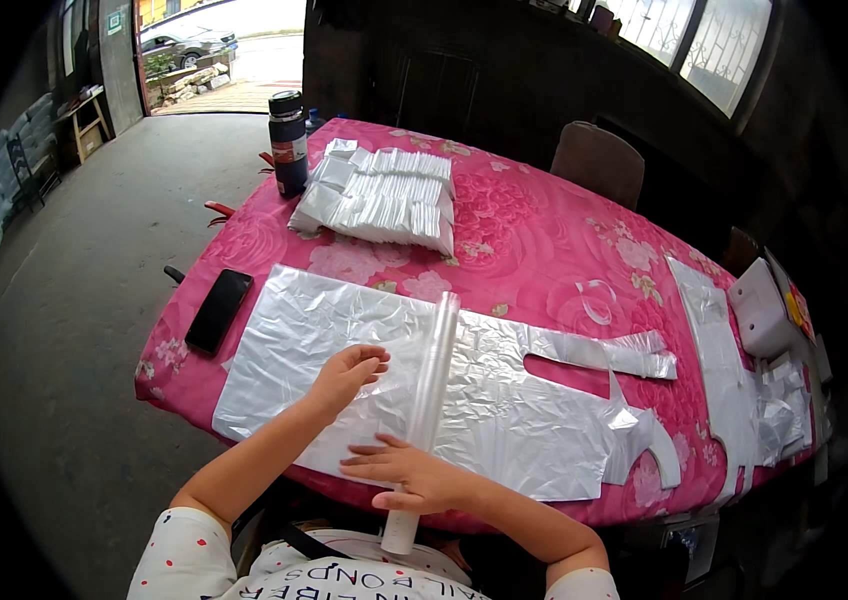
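A stack of white, translucent plastic T-shirt bags point(529, 420) lies flat across the near part of the table, its cut-out handles pointing right. Across the bags lies a long clear plastic-wrapped roll point(435, 370), its near end reaching past the table edge toward my body. My left hand point(349, 376) is over the bags left of the roll, its fingers loosely bent and a little apart, with nothing visible in them. Over the near part of the roll, my right hand point(412, 477) has its fingers spread to the left; whether its palm presses on the roll is hidden.
A pink floral cloth point(514, 215) covers the table. A black phone point(219, 312) lies at the left edge. Folded bag bundles point(384, 195) and a dark bottle point(288, 145) stand farther back. More bags point(719, 365) lie at the right beside a white box point(762, 308). A chair point(599, 162) stands behind.
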Tool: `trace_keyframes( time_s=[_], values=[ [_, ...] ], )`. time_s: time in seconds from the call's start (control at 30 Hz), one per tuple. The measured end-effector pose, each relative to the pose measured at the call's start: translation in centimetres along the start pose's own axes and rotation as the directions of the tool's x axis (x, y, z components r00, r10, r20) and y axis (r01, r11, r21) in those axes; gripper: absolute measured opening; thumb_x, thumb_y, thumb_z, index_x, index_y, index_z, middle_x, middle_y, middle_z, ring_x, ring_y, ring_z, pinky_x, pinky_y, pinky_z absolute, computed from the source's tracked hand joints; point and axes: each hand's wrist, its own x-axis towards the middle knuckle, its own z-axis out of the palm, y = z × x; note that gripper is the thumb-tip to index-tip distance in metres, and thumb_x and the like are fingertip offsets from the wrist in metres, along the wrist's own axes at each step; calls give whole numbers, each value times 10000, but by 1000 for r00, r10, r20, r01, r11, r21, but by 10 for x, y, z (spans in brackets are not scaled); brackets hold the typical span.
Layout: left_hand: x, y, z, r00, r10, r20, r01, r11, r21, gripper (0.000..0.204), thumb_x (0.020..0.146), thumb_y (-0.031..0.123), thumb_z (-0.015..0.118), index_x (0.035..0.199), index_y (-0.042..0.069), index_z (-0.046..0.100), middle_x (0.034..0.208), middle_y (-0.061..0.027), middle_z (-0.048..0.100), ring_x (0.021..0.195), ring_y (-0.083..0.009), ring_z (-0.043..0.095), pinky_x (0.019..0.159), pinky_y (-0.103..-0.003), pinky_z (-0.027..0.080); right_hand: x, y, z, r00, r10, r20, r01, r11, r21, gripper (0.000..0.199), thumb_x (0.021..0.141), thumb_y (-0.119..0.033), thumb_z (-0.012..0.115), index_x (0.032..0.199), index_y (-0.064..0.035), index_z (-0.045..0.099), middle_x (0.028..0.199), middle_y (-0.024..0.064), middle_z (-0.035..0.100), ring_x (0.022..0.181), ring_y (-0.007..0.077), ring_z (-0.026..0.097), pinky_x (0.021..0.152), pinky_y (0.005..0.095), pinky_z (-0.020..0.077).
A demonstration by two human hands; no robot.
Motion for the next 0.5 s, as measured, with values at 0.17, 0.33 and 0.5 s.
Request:
trace_keyframes(
  time_s=[0.17,0.33,0.5],
  values=[
    [-82,-10,-77,985,-46,-165,52,998,32,272,909,121,472,1143,-9,518,1107,-93,583,997,-169,573,859,-289,447,34,2,-9,984,-101,-146,91,993,-72,459,882,-317,508,1258,-54,482,1288,127,489,1254,298,384,1025,420,302],
    [-162,-40,-113,951,-140,-276,170,982,88,247,908,81,472,1138,8,523,1095,-76,584,903,-123,573,786,-252,468,57,47,-15,965,-140,-224,-5,839,-545,453,884,-354,486,1241,-76,506,1291,108,490,1268,286,369,1057,469,229],
    [-192,-51,-89,934,-90,-347,131,987,96,302,901,112,498,1180,0,478,1061,-81,564,843,-124,559,740,-256,469,145,55,5,990,-119,-71,51,786,-616,424,858,-355,507,1167,-70,561,1269,91,514,1266,287,370,1074,474,189]
  ],
)
